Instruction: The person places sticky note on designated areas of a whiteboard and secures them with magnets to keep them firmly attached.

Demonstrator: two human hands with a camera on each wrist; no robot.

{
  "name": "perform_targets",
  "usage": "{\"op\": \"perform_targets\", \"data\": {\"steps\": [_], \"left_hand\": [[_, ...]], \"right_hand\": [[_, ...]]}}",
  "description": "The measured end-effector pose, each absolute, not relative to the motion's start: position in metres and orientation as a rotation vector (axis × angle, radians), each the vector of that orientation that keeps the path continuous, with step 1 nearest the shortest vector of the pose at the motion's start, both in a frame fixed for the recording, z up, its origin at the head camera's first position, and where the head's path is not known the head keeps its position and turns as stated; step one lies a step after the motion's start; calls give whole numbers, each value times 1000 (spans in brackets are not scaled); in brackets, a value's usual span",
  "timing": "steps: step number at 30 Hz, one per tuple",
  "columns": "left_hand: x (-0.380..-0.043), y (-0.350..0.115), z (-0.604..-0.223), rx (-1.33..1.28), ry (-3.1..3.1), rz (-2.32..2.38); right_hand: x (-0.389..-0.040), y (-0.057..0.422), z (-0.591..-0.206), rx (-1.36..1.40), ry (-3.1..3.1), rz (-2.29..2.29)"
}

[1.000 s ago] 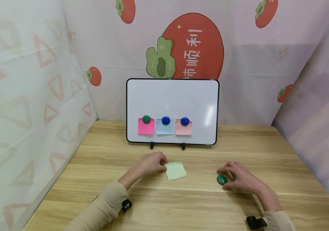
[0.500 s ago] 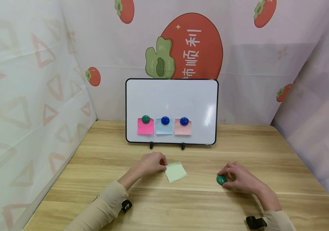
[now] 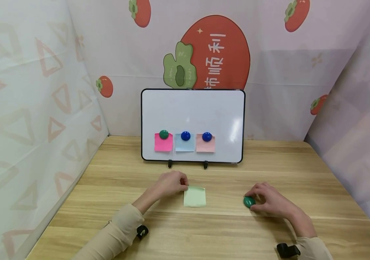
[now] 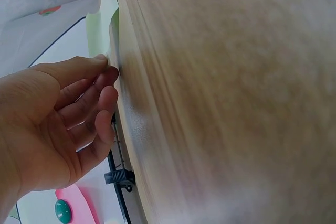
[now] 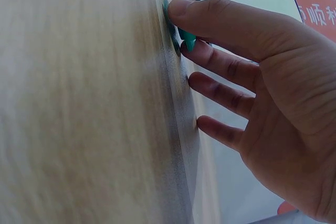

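My left hand (image 3: 171, 183) pinches a pale green sticky note (image 3: 194, 197) by its top left corner, just above the tabletop in the head view. The left wrist view shows the note (image 4: 102, 24) edge-on, its corner between thumb and index finger. Further right, my right hand (image 3: 271, 199) holds a round green magnet (image 3: 249, 202) by its rim between thumb and index finger. In the right wrist view that magnet (image 5: 187, 34) is low over the wood, partly covered by the thumb; the other fingertips are at the table surface.
A whiteboard (image 3: 191, 108) stands at the back on small black feet (image 3: 205, 164). It bears a hot pink note (image 3: 163, 144) under a green magnet (image 3: 163, 134), plus a light blue note (image 3: 184, 145) and a pale pink note (image 3: 206, 146) under blue magnets (image 3: 207, 137).
The sticky note in my left hand has turned clockwise and now lies square to the table's front, slightly nearer me. My right hand has closed its fingers onto the green magnet.
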State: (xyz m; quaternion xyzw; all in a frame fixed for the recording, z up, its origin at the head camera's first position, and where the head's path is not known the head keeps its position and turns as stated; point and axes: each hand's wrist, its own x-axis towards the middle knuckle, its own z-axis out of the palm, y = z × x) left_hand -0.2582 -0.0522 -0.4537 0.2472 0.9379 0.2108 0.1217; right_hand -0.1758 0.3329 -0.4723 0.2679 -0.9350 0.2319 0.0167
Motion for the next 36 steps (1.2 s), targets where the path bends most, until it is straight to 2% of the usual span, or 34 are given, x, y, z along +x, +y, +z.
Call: {"op": "perform_targets", "data": {"steps": [36], "left_hand": [[-277,-9,-428,809,2836,885]], "right_hand": [[-175,333,-471,830,-2915,724]]}}
